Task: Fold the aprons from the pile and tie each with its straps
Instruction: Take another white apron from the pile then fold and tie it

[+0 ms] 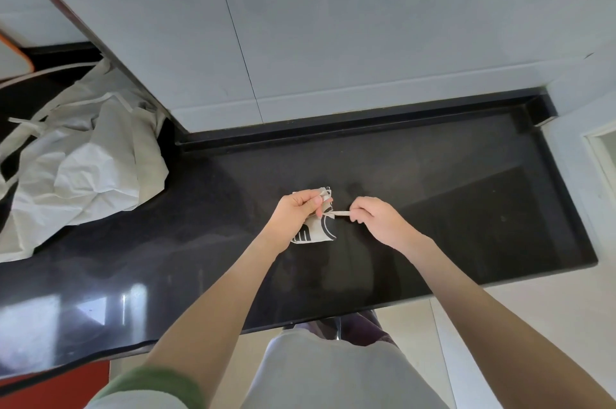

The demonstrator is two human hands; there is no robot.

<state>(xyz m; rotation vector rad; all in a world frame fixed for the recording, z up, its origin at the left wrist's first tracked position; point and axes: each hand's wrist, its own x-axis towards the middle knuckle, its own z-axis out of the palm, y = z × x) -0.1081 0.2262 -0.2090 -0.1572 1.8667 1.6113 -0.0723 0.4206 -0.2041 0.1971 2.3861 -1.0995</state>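
A small folded beige apron (pixel 316 233) with a black print lies on the black counter (pixel 433 208), bundled tight. My left hand (pixel 298 210) grips its upper part and a strap end between thumb and fingers. My right hand (pixel 375 217) pinches the other strap (pixel 340 214), which runs taut to the right from the bundle. A pile of crumpled beige aprons (pixel 83 158) with loose straps sits at the far left of the counter.
A grey tiled wall (pixel 333 42) rises behind the counter, with a raised black lip along the back. An orange-rimmed object (pixel 16 55) shows at the far left edge. Light floor tiles lie to the right of the counter's end.
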